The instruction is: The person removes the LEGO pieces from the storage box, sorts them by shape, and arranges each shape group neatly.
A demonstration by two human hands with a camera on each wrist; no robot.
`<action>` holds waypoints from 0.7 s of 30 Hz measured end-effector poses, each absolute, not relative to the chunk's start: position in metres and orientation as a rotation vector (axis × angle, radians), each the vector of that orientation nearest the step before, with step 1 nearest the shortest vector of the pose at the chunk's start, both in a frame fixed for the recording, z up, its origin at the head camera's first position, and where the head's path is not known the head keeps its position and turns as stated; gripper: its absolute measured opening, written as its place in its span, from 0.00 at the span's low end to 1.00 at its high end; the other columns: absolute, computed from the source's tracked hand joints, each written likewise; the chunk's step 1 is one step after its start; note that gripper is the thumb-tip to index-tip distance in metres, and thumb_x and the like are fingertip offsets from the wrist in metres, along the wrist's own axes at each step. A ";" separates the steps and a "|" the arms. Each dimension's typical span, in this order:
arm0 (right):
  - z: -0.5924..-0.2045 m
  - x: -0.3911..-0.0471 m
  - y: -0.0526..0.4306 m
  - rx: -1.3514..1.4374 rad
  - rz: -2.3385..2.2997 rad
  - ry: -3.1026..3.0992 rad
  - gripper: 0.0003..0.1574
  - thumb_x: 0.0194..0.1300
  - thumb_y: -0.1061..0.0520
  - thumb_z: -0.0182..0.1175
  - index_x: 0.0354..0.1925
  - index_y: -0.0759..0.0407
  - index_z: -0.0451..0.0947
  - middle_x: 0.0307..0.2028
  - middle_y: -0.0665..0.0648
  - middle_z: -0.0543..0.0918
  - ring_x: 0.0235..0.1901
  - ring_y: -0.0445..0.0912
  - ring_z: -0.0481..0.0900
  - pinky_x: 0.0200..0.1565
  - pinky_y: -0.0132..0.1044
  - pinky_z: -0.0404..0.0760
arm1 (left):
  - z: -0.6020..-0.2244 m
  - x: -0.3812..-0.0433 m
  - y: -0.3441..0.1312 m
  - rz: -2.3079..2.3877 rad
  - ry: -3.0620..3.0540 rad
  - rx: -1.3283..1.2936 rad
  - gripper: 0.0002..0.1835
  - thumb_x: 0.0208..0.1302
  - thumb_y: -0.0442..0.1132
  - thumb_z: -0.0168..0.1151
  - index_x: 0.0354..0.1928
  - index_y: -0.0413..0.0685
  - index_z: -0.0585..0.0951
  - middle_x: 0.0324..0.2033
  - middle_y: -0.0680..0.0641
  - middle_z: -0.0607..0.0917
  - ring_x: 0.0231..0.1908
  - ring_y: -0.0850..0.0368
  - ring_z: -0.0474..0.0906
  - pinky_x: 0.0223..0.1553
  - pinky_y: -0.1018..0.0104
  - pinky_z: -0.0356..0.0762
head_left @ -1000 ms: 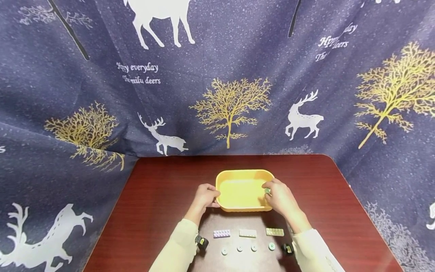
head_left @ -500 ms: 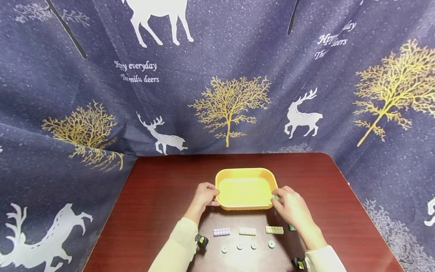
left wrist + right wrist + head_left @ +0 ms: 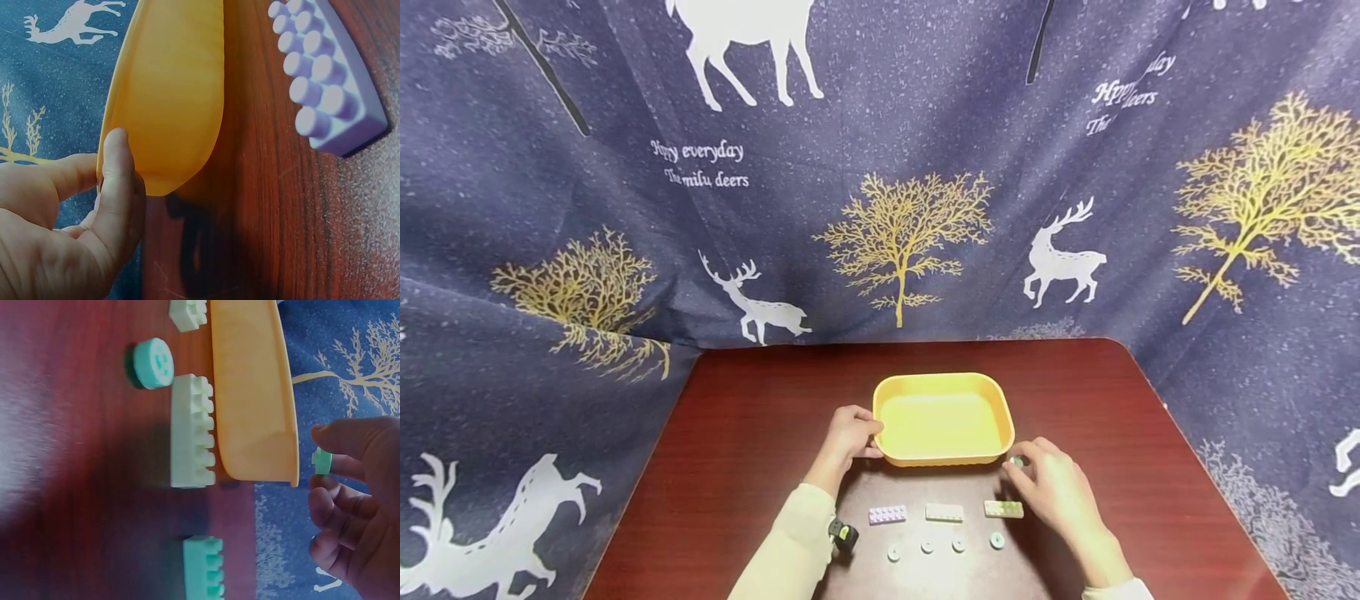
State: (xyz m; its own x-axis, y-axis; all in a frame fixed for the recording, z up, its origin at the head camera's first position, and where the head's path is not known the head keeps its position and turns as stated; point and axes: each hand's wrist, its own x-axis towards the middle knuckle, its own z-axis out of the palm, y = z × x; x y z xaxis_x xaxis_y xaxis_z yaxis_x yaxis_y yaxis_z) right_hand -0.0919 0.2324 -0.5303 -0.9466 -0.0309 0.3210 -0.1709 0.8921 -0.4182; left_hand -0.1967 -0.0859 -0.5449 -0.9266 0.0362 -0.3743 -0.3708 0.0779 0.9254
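Observation:
A yellow plastic bin (image 3: 977,460) stands on the table. My left hand (image 3: 852,433) pinches its left end, and in the left wrist view the thumb (image 3: 117,156) lies over the rim. My right hand (image 3: 1060,492) is just off the bin's front right corner. Between its thumb and fingers it pinches a small light-green toy wheel (image 3: 322,461), which sits apart from the bin. In front of the bin lie a purple building block (image 3: 887,514), a white block (image 3: 944,512) and a pale yellow-green block (image 3: 1003,509). The right hand hides a green block (image 3: 203,569) from the head view.
A row of small teal toy wheels lies nearer the person, the rightmost wheel (image 3: 997,541) below the pale yellow-green block. The reddish-brown table (image 3: 760,400) ends at a dark blue printed curtain (image 3: 865,108) at the back and sides.
My right hand has carried the small green wheel from inside the bin, over its right rim, to outside the front right corner. The left hand keeps its grip on the bin.

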 end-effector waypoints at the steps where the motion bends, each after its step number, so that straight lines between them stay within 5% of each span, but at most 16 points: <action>1: -0.531 -0.089 0.232 0.147 0.653 -2.746 0.08 0.57 0.54 0.75 0.37 0.49 0.86 0.29 0.45 0.80 0.27 0.41 0.80 0.27 0.41 0.79 | -0.545 -0.197 -0.086 1.919 2.060 -0.335 0.15 0.62 0.26 0.65 0.49 0.29 0.74 0.33 0.40 0.79 0.24 0.52 0.81 0.30 0.59 0.93; 21: -0.552 -0.050 0.234 0.074 0.630 -2.738 0.11 0.54 0.55 0.75 0.38 0.49 0.86 0.29 0.43 0.78 0.26 0.40 0.74 0.26 0.41 0.76 | -0.543 -0.195 -0.086 1.879 2.100 -0.352 0.17 0.61 0.27 0.66 0.51 0.31 0.75 0.33 0.38 0.81 0.21 0.56 0.78 0.24 0.63 0.91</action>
State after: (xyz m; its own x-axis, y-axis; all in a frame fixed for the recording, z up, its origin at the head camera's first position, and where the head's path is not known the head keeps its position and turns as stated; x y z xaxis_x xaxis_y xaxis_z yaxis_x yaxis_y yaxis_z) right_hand -0.0504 0.2339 -0.5521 -0.9442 0.0234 0.3285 -0.1225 0.9010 -0.4161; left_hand -0.1950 -0.0857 -0.5432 -0.9247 0.0175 -0.3803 -0.3760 0.1144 0.9195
